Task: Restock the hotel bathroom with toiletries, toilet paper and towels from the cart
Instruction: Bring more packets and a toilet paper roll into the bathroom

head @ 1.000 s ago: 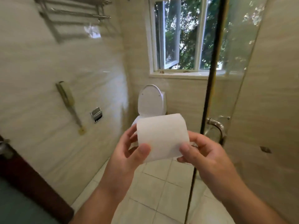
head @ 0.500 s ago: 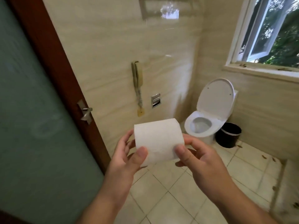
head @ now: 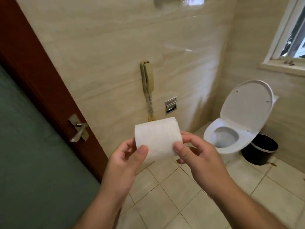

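White TP: L hand, R hand

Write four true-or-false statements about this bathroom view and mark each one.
1. The left hand and the right hand both hold the toilet paper roll. True.
2. The toilet lid is closed. False: it stands raised.
3. A black bin stands on the floor beside the toilet. True.
4. The wall phone hangs to the right of the metal wall holder. False: it hangs to its left.
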